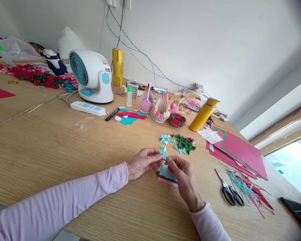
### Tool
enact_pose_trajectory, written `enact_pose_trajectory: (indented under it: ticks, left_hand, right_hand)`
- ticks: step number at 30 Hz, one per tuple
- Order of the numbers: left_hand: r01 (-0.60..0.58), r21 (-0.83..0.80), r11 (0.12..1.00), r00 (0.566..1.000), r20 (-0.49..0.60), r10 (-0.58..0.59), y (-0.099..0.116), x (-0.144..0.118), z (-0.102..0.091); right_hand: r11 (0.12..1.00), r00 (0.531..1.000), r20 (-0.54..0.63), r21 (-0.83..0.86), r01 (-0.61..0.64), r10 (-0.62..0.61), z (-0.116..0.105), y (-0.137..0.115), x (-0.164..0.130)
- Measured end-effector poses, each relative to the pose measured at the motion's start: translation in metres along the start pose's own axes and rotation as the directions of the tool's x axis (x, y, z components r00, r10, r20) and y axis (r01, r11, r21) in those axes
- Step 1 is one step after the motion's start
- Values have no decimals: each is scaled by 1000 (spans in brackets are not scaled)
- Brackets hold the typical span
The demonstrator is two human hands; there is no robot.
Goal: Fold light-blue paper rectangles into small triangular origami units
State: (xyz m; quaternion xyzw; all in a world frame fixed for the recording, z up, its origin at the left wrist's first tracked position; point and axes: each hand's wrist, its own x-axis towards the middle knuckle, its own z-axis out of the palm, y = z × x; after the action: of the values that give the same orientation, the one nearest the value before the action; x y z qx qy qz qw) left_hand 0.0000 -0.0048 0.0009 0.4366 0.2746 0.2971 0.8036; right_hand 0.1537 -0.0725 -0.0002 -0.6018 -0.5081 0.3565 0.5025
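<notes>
Here the biggest thing is the wooden table (52, 147), which runs out on every side of the fingers. Well beyond the fingertips and off to the left stands a white desk fan (91, 75), with a power strip (88, 108) lying just before it. Far to the left, at the table's back edge, a heap of red and pink folded pieces (37, 75) spreads along the wall. To the right of the fingers, a stack of red and green card sheets (238, 149) lies flat, and beyond it a yellow flask (203, 114) leans. Straight past the fingertips sit folded paper swans (163, 107) and a small red and green paper bowl (177, 120). To the right and nearer the person than the fingers lie scissors (228, 189), next to a tangle of paper trimmings (251, 192).

Close ahead of the fingertips, a scatter of green and teal folded triangles (179, 143) rests on the wood. Directly under the fingers is a small stack of cut paper slips (167, 174), pale blue over pink.

The left hand (141, 164) and right hand (183, 175) meet over that stack, both pinching one pale blue paper piece (163, 152) between thumb and fingertips, so the fingers are closed on it from either side. The piece stands just above the fingertips, its point upward, lifted clear of the stack. Both hands are equally near it; the loose triangles lie a short way beyond it, slightly right.
</notes>
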Motion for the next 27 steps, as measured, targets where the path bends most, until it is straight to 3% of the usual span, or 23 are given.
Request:
enact_pose_trajectory:
  ticks: [3,7,11,18,27]
  left_hand:
    - [-22,-1,1000,999,-34,22,0,0,-1]
    - [-58,59,997,998,-2,58,-1,1,-3]
    - [-51,103,993,998,50,46,-1,2,-5]
    - [-21,143,990,997,80,9,1,1,-7]
    - [-16,211,977,996,92,-3,2,0,-5]
  right_hand:
    - [997,998,12,-54,57,-56,-1,2,1]
    - [942,959,-33,-201,269,-281,-6,2,2]
    - [824,876,140,-299,481,-461,-13,-1,3]
    - [756,837,259,-361,546,-481,-21,2,7]
    - [774,842,251,-333,539,-478,-20,2,8]
